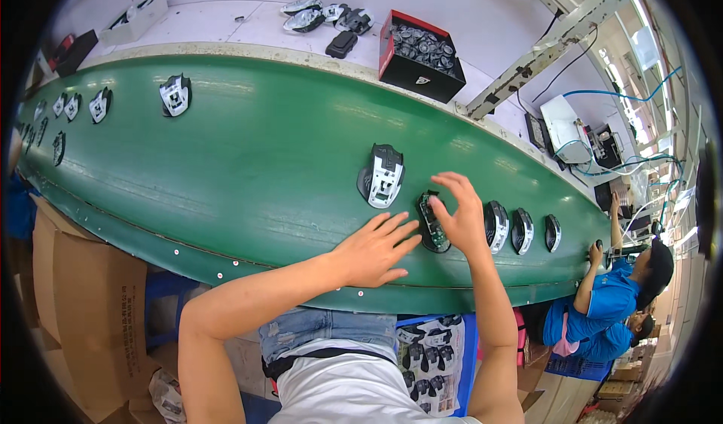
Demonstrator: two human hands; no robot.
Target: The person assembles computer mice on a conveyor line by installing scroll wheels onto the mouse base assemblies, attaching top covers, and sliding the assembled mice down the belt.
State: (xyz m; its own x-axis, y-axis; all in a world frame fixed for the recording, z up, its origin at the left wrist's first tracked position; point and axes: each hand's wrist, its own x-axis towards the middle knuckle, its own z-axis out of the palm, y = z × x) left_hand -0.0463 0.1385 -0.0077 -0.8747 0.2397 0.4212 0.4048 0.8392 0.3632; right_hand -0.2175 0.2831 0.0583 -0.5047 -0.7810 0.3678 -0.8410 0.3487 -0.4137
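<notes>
My left hand (374,251) lies over the green belt, palm down, fingers spread and nothing in them. Its fingertips point at a computer mouse base with an exposed green circuit board (434,228). Just right of that base hovers my right hand (461,217), thumb and fingers apart. Its thumb is close to the base's upper right edge; whether they touch I cannot tell. Beyond my hands sits a black and white mouse shell (386,177). Three more mouse parts stand in a row to the right, the nearest being a black and silver one (495,227).
Several mouse parts, including a white and black one (175,96), lie along the green conveyor belt (279,145) to the left. A black and red box (422,83) of small dark parts stands on the far ledge. Co-workers in blue shirts (610,303) sit at right; cardboard boxes (98,303) stand lower left.
</notes>
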